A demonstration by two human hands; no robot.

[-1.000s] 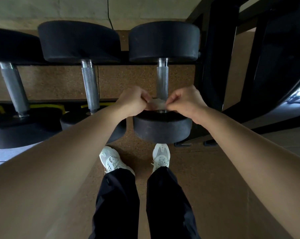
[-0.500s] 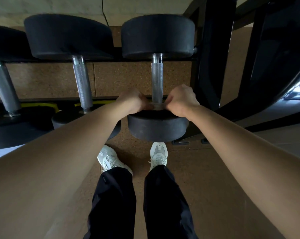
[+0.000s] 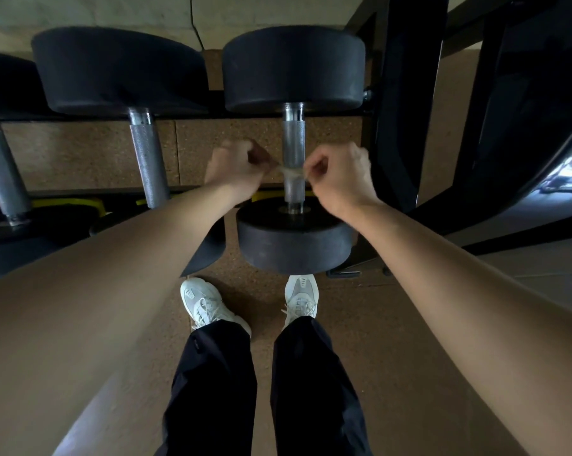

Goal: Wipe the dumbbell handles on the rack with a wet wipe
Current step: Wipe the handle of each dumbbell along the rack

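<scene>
Now both hands curled: L hand [image 3: 237, 172] & R hand [image 3: 339, 176] pinch wipe [image 3: 291, 171] ends across dumbbell handle [image 3: 293, 153].

My left hand [image 3: 235, 172] and right hand [image 3: 340, 176] each pinch an end of the wipe [image 3: 291, 171], stretched across the handle [image 3: 294, 143], one hand just beside it on each side. A second handle [image 3: 146, 159] stands farther left.

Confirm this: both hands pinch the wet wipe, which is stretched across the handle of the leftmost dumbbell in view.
One detail is wrong: the dumbbell. The head view shows the left hand and right hand pinching the wet wipe, which is stretched across the handle of the rightmost dumbbell in view, not the leftmost.
</scene>
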